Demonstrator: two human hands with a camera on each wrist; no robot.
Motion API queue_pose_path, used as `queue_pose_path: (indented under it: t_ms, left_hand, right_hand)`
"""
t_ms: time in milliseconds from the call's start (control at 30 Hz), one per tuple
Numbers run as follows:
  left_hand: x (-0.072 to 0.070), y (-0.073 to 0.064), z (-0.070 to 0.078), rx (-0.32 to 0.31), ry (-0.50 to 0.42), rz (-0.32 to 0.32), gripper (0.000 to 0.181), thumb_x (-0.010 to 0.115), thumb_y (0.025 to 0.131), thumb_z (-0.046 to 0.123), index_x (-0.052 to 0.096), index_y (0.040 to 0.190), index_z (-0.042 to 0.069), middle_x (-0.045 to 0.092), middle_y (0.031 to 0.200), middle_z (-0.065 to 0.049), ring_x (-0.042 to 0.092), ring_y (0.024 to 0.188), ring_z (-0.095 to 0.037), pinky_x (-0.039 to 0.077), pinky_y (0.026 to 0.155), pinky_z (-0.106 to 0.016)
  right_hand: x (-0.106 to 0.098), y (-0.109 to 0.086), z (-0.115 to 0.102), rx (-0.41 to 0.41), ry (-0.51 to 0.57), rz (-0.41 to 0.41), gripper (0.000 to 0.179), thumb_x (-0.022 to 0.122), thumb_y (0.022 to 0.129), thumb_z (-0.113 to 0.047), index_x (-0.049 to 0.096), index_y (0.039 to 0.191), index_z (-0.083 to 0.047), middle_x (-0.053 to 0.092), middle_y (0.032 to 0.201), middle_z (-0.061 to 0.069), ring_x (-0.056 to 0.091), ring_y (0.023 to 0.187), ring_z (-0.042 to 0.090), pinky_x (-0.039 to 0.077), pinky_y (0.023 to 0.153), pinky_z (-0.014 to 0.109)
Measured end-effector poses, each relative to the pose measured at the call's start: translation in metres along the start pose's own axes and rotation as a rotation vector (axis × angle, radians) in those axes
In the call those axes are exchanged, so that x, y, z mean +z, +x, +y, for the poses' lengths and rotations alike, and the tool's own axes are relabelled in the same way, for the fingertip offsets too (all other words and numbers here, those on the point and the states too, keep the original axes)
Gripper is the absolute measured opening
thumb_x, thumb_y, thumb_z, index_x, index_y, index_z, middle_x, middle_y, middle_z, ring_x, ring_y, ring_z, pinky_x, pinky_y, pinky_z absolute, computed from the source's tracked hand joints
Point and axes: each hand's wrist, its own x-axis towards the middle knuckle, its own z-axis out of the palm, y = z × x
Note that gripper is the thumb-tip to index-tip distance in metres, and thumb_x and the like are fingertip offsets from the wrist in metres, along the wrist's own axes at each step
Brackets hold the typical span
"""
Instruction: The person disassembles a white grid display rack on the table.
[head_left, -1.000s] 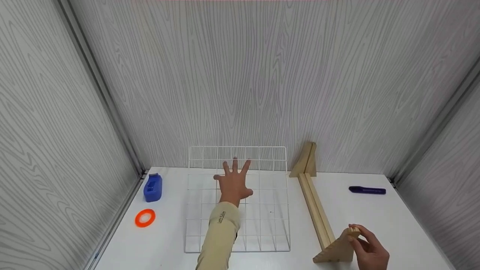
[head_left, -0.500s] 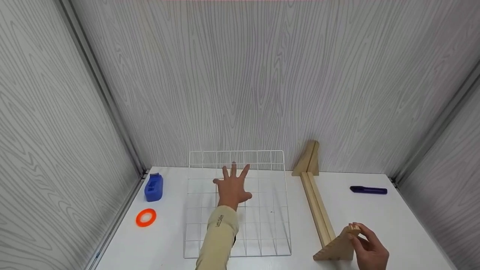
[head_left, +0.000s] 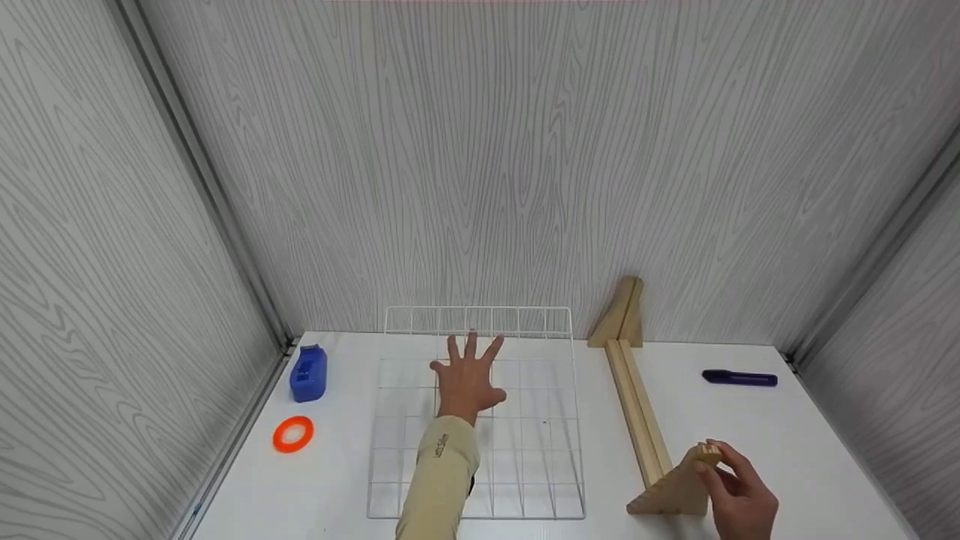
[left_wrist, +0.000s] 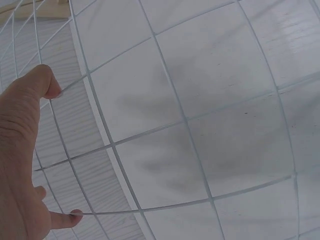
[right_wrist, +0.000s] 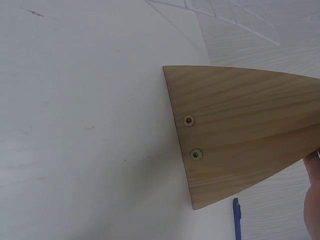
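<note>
My left hand (head_left: 465, 382) lies spread over a white wire grid panel (head_left: 495, 517), its fingers fanned out. In the left wrist view, its thumb and little fingertip sit right at the wires of the grid (left_wrist: 185, 119), which casts shadows on the white surface. At the right, my right hand (head_left: 739, 491) pinches the top of the near end piece of a wooden stand (head_left: 641, 412). That stand has a long grooved bar between two upright, curved end pieces. Up close, the near end piece (right_wrist: 245, 125) shows two screws near its straight bottom edge.
A blue tape dispenser (head_left: 307, 375) and an orange ring (head_left: 279, 436) are on the white table (head_left: 247, 495) at the left. Toward the back right lies a dark purple utility knife (head_left: 741, 378). Grey wood-patterned walls (head_left: 480, 165) enclose the table on three sides.
The wire grid has shifted slightly toward me along with my left hand. The wooden stand has moved a little away and its far end slightly right, with my right hand keeping its pinch.
</note>
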Motion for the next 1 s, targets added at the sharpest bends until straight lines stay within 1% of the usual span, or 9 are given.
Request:
queue_pose_path:
  t_ms: [67,167,333,433,600,700,867,933,1000]
  left_hand:
    - [0.002,0.0,0.0,0.0,-0.008,0.01,0.097,0.078,0.077,0.051,0.028,0.159,0.043,0.029,0.167,-0.011,0.021,0.153,-0.049,0.039,0.1,-0.078]
    - [0.005,-0.002,0.0,0.003,-0.019,0.014,0.095,0.078,0.077,0.05,0.03,0.158,0.043,0.03,0.167,-0.011,0.021,0.153,-0.049,0.039,0.099,-0.078]
    - [0.009,-0.007,0.0,0.008,-0.036,-0.01,0.091,0.078,0.078,0.047,0.034,0.157,0.042,0.033,0.166,-0.009,0.022,0.153,-0.049,0.039,0.099,-0.079]
    - [0.011,-0.005,0.0,0.013,-0.033,-0.014,0.09,0.078,0.077,0.048,0.036,0.156,0.043,0.034,0.165,-0.007,0.023,0.152,-0.049,0.039,0.099,-0.078]
    - [0.014,-0.002,-0.002,0.013,-0.02,-0.034,0.09,0.077,0.079,0.049,0.032,0.157,0.045,0.032,0.167,-0.005,0.023,0.153,-0.047,0.039,0.101,-0.077]
    - [0.017,-0.002,-0.003,0.016,-0.035,-0.038,0.087,0.077,0.079,0.047,0.035,0.156,0.044,0.033,0.166,-0.006,0.025,0.152,-0.047,0.039,0.1,-0.077]
    - [0.02,-0.004,-0.003,0.024,-0.076,-0.048,0.086,0.079,0.078,0.044,0.04,0.154,0.04,0.037,0.164,-0.008,0.027,0.151,-0.048,0.038,0.099,-0.079]
    - [0.022,-0.005,-0.002,0.023,-0.084,-0.051,0.087,0.079,0.077,0.044,0.041,0.154,0.04,0.038,0.163,-0.008,0.029,0.15,-0.048,0.038,0.1,-0.078]
    - [0.025,-0.005,-0.001,0.023,-0.09,-0.057,0.088,0.08,0.076,0.045,0.041,0.154,0.04,0.039,0.163,-0.008,0.029,0.15,-0.048,0.038,0.1,-0.078]
  right_hand:
    - [0.001,0.002,0.001,0.005,-0.01,-0.001,0.043,0.076,0.079,0.015,0.071,0.119,0.002,0.066,0.104,-0.032,0.067,0.081,-0.014,0.054,0.07,0.006]
    - [0.001,0.002,0.003,0.0,0.006,-0.006,0.042,0.077,0.079,0.015,0.071,0.119,0.003,0.067,0.104,-0.031,0.069,0.081,-0.012,0.054,0.07,0.007]
    - [0.003,0.001,0.003,0.01,0.012,-0.005,0.041,0.077,0.079,0.014,0.071,0.119,0.004,0.067,0.102,-0.031,0.069,0.077,-0.011,0.055,0.067,0.008]
    - [0.004,0.003,0.004,0.007,0.002,-0.003,0.042,0.076,0.079,0.015,0.071,0.119,0.004,0.066,0.103,-0.032,0.069,0.077,-0.012,0.055,0.068,0.008]
    - [0.006,0.006,0.005,-0.003,0.006,-0.001,0.043,0.076,0.079,0.016,0.07,0.12,0.004,0.066,0.104,-0.032,0.068,0.078,-0.013,0.055,0.068,0.008]
    - [0.007,0.006,0.006,-0.027,0.007,0.006,0.043,0.076,0.079,0.016,0.07,0.12,0.005,0.066,0.104,-0.032,0.068,0.078,-0.013,0.055,0.067,0.008]
    - [0.008,0.005,0.011,-0.097,0.034,0.021,0.043,0.075,0.076,0.02,0.07,0.117,0.009,0.068,0.106,-0.029,0.069,0.081,-0.013,0.054,0.067,0.007]
    - [0.007,0.005,0.012,-0.104,0.044,0.02,0.043,0.074,0.076,0.022,0.07,0.117,0.01,0.069,0.107,-0.027,0.069,0.082,-0.012,0.055,0.068,0.007]
    - [0.007,0.005,0.012,-0.091,0.047,0.02,0.043,0.074,0.076,0.021,0.069,0.117,0.01,0.069,0.107,-0.027,0.069,0.083,-0.012,0.055,0.069,0.007]
